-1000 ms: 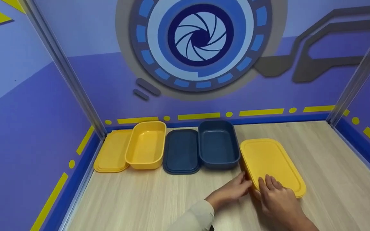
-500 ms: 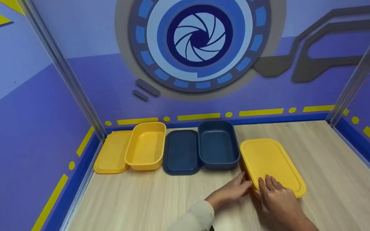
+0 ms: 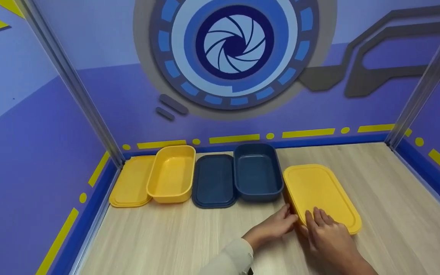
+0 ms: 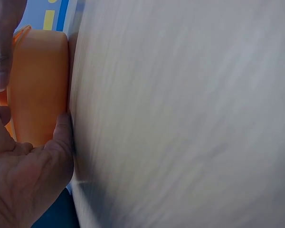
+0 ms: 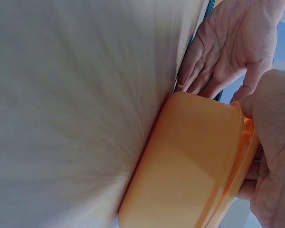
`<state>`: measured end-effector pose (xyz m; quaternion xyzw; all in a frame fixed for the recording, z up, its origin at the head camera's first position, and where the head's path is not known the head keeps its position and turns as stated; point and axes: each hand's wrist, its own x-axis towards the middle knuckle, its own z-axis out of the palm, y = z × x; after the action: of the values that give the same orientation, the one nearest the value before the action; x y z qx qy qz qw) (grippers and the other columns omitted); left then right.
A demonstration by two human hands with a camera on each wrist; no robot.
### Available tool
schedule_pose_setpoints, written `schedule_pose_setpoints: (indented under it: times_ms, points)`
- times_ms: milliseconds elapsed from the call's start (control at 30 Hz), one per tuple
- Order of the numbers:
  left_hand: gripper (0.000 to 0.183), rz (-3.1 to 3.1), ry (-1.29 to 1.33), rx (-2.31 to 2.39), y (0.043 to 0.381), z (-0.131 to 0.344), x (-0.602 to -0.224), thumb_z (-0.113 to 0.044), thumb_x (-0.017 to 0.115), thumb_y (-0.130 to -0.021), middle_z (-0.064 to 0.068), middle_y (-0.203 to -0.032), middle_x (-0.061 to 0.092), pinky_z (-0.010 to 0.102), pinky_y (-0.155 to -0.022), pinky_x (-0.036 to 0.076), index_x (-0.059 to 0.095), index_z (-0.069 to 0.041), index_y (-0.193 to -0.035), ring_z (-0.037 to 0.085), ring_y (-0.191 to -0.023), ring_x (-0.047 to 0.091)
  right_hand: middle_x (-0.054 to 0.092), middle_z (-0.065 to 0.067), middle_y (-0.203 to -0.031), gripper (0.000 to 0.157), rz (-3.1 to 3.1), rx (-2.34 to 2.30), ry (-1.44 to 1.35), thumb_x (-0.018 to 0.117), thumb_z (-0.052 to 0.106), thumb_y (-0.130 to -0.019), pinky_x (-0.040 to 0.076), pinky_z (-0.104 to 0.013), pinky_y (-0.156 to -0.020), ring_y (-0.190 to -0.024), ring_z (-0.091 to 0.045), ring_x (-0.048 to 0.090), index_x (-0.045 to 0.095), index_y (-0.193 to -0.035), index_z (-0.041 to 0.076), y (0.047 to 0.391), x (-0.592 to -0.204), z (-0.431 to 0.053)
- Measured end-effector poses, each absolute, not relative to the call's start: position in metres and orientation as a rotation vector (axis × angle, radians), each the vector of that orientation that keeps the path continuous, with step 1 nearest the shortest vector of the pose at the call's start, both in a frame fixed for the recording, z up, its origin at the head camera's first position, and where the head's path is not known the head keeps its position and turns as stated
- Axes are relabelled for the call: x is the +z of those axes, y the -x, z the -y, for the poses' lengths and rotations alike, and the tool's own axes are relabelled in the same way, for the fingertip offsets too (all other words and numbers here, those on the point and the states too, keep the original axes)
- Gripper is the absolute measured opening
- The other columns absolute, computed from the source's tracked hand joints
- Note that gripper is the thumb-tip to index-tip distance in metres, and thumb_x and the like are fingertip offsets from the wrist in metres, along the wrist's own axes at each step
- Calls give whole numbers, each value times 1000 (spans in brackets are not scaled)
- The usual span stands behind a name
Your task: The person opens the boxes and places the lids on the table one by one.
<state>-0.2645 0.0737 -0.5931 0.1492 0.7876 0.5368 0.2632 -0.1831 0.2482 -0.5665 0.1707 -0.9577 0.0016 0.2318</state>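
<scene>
A yellow lid (image 3: 323, 194) lies on top of a yellow food container (image 5: 190, 152) at the right of the table. In the right wrist view a narrow gap shows between lid and rim at the near side. My right hand (image 3: 330, 238) pinches the lid at the near left corner, its fingers on top and its thumb at the rim. My left hand (image 3: 271, 227) touches the container's left side low down, fingers fairly straight, as the left wrist view shows. The container's far side is hidden under the lid.
Along the back wall stand a dark blue container (image 3: 258, 175), a dark blue lid (image 3: 215, 181), a second yellow container (image 3: 172, 173) and another yellow lid (image 3: 130, 183), side by side. Printed panels (image 3: 235, 130) enclose the wooden table (image 3: 155, 240) on the left, back and right.
The head view has shifted slightly. Both hands, the lid and the containers keep the same places relative to each other.
</scene>
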Motion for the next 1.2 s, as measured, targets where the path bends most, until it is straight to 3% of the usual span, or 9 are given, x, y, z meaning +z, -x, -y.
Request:
schedule_pose_setpoints:
  times_ms: [300,567,833,1200]
  points:
    - [76,-2132,-413,1455,266,-75,-593,-43,52,-105,10,-172,41,35,-123,45,30,-6,-168,18,-156,44,77,-27,-122,44,2678,24,-426,83,25,-90,66,-54,-77,-110,-40,78,76,-125,0,184,-565,-247]
    - [76,-2081,-409,1482,266,-75,-593,-40,52,-105,9,-172,42,35,-116,52,28,-7,-169,17,-153,49,79,-25,-110,43,2510,-38,-492,85,25,-83,65,-50,-63,-97,-38,80,77,-117,-1,185,-570,-250]
    - [76,-2079,-392,1500,265,-75,-592,-39,53,-103,10,-171,42,34,-116,52,30,-6,-168,17,-153,48,78,-27,-117,43,2596,-16,-452,82,21,-85,66,-52,-70,-104,-39,79,76,-122,-1,183,-569,-249]
    - [74,-2089,-387,1502,264,-74,-592,-39,53,-104,10,-172,41,35,-118,50,31,-8,-168,17,-154,47,79,-30,-111,43,2480,16,-507,83,21,-82,64,-53,-64,-95,-43,80,77,-118,-2,186,-574,-250]
